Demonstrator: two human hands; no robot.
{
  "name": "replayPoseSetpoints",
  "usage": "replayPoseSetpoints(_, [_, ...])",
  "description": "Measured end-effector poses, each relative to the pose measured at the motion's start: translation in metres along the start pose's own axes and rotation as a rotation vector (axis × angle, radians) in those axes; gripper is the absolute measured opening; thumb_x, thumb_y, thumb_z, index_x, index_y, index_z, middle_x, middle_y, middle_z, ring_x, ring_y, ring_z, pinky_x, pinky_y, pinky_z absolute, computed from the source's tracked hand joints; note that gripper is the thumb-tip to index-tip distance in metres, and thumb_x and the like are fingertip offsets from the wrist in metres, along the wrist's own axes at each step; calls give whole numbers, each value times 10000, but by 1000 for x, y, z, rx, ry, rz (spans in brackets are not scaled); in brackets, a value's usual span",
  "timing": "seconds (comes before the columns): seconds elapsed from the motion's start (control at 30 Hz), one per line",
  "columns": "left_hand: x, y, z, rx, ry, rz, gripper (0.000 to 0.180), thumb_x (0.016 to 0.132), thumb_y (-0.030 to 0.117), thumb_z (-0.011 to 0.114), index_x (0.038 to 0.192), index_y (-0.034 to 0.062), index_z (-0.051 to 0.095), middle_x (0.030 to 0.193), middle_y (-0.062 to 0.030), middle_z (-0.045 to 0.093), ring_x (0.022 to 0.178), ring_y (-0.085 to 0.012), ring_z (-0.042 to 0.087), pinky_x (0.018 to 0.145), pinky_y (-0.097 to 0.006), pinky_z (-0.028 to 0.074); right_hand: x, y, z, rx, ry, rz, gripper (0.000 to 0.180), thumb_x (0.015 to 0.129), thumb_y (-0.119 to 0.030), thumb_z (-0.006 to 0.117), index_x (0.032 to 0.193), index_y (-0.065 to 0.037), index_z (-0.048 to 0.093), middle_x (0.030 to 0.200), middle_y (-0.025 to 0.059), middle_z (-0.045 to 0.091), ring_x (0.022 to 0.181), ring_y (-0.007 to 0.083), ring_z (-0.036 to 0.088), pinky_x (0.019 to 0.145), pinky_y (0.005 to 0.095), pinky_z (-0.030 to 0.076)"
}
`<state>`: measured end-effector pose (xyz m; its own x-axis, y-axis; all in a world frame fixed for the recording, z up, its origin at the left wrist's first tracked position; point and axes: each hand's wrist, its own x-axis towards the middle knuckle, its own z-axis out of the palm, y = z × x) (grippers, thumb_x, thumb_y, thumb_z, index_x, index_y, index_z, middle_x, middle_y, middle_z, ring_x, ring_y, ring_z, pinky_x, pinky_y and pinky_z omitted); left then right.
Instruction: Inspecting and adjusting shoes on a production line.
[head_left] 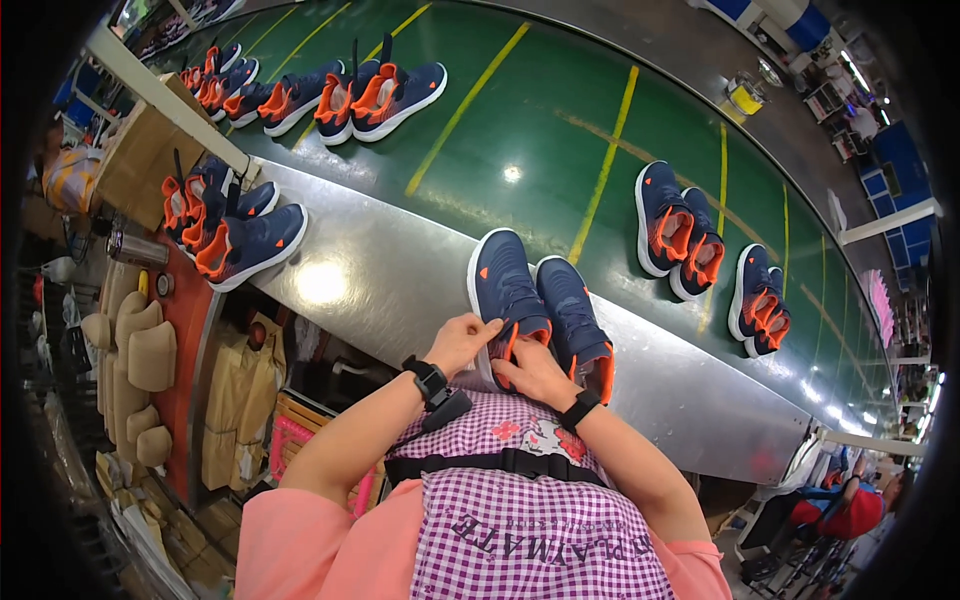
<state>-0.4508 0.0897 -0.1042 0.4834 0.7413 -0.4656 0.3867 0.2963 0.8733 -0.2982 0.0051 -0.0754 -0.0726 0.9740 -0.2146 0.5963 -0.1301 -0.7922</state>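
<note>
Directly in front of me, a navy sneaker (503, 272) with orange lining and a white sole lies on the metal ledge, its toe pointing away from me. My left hand (463, 341) pinches the near left side of its collar, thumb and forefinger together. At the shoe's opening, my right hand (537, 375) grips the collar, with some fingertips hidden inside. A matching sneaker (573, 312) sits close on the right, beside my right hand and untouched by my left. Both wrists wear black bands.
Beyond the steel ledge (375, 265) runs a green belt (480, 130) with yellow lines. Sneaker pairs stand on it at right (665, 225) and far left (385, 100). More sneakers (255, 240) sit at the ledge's left end, near beige shoe lasts (150, 355) on a red shelf.
</note>
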Motion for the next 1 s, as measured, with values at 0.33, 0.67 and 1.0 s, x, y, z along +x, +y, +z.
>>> replayPoseSetpoints(0.33, [8,-31,-10,-468,-116,-379,513,848,591,575,921,83,558,712,23,451,589,-78,431,461,-216,337,32,-14,36,-272,-167,192,421,805,-202,563,1102,94,521,1130,301,527,1057,418,527,905,471,431])
replayPoseSetpoints(0.67, [-14,61,-15,843,157,1181,238,675,107,635,910,71,641,861,-47,583,792,-209,565,676,-298,466,17,-4,39,-447,28,-142,381,792,-218,615,1076,33,580,1105,232,557,1045,383,522,917,441,424])
replayPoseSetpoints(1.0, [-6,33,-6,699,252,1037,89,751,69,643,840,74,632,712,-55,548,665,-240,568,586,-342,471,29,8,58,-506,127,-243,349,758,-225,594,1025,-1,606,1044,197,580,999,358,512,885,426,393])
